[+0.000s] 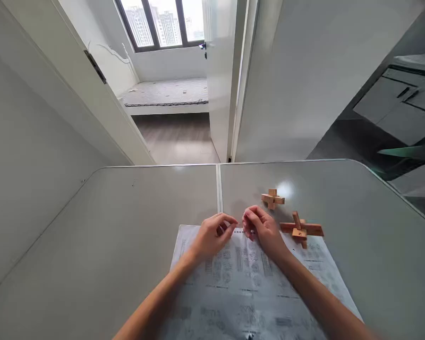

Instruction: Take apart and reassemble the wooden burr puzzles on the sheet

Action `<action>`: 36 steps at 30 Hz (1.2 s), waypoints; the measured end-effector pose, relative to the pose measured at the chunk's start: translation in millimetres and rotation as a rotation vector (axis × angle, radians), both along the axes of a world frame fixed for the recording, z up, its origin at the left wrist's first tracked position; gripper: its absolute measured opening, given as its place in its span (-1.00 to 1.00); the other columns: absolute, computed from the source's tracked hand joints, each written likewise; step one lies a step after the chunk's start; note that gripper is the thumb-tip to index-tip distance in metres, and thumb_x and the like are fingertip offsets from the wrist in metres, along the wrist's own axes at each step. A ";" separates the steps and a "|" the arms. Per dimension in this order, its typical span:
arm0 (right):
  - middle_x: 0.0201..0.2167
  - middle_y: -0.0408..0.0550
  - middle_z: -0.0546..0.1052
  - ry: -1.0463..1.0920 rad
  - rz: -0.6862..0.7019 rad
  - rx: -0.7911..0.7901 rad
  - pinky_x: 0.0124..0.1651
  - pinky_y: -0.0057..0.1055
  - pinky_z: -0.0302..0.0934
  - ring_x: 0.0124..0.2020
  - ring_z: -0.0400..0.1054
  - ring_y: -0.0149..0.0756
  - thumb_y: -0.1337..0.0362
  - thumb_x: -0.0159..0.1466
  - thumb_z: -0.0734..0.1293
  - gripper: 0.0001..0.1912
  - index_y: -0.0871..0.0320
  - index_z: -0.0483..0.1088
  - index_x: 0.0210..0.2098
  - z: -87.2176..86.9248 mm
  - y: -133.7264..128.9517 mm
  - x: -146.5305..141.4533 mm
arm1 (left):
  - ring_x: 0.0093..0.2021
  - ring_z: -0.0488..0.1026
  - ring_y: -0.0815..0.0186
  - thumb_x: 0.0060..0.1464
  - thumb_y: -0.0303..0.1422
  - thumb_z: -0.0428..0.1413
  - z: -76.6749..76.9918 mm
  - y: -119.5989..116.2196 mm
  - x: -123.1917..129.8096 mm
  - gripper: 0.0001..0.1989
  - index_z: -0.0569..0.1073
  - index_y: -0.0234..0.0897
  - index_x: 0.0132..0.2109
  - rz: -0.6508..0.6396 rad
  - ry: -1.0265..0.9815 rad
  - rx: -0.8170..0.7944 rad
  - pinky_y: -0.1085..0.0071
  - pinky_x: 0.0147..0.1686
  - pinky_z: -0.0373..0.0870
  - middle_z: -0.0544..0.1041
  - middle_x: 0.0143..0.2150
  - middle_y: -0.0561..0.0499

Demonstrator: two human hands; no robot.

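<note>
My left hand (214, 233) is over the top edge of a large printed sheet (248, 302), thumb and fingertips pinched; what they hold, if anything, is too small to make out. Close to its right, my right hand (262, 229) has its fingers curled together, and nothing can be made out in them. The two hands are slightly apart. Just right of my right hand, a larger interlocking wooden piece (300, 231) rests at the sheet's upper right. Behind it on the table lies a smaller wooden cross-shaped piece (272, 199).
The grey table (127, 245) has rounded far corners and a seam down its middle. Beyond it, an open door (221, 71) shows a room with a bed (166, 92) and a window. White cabinets (396, 104) stand at the far right.
</note>
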State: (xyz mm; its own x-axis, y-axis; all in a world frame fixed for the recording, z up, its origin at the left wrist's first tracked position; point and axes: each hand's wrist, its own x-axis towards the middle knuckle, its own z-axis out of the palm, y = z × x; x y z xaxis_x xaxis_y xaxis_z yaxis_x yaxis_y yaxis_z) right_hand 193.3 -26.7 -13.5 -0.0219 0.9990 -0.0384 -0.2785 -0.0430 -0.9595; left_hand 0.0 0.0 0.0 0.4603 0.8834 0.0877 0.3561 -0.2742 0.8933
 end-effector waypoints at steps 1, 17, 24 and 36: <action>-0.46 -0.23 0.41 0.001 -0.003 0.000 -0.57 -0.49 0.15 -0.58 0.31 -0.44 -0.03 0.47 0.36 -0.64 0.09 0.38 -0.31 0.2 0.5 -0.2 | -0.42 0.48 0.45 0.36 -0.26 0.12 0.7 -0.1 0.4 -0.80 0.60 -0.23 -0.09 0.003 0.004 -0.002 0.55 -0.46 0.39 0.62 -0.23 0.02; -0.45 -0.22 0.43 0.000 0.005 0.007 -0.54 -0.48 0.17 -0.57 0.32 -0.44 -0.04 0.47 0.36 -0.63 0.10 0.38 -0.32 3.5 2.0 -0.3 | -0.41 0.47 0.44 0.36 -0.28 0.12 8.4 -1.0 2.1 -0.80 0.61 -0.24 -0.10 0.009 0.025 -0.015 0.53 -0.43 0.41 0.61 -0.26 0.02; -0.45 -0.22 0.44 0.007 0.000 -0.001 -0.56 -0.47 0.15 -0.58 0.31 -0.43 -0.06 0.44 0.38 -0.61 0.09 0.37 -0.33 5.1 2.0 -1.2 | -0.42 0.46 0.44 0.36 -0.29 0.12 9.1 -1.3 2.5 -0.81 0.61 -0.23 -0.12 0.012 0.024 -0.015 0.53 -0.42 0.40 0.60 -0.28 0.03; -0.44 -0.21 0.44 0.006 -0.004 -0.012 -0.55 -0.47 0.15 -0.57 0.31 -0.43 -0.06 0.44 0.39 -0.62 0.09 0.39 -0.33 4.5 1.5 -0.6 | -0.44 0.43 0.43 0.36 -0.29 0.12 10.0 -2.1 2.8 -0.81 0.61 -0.23 -0.13 0.013 0.021 -0.013 0.52 -0.43 0.40 0.60 -0.30 0.03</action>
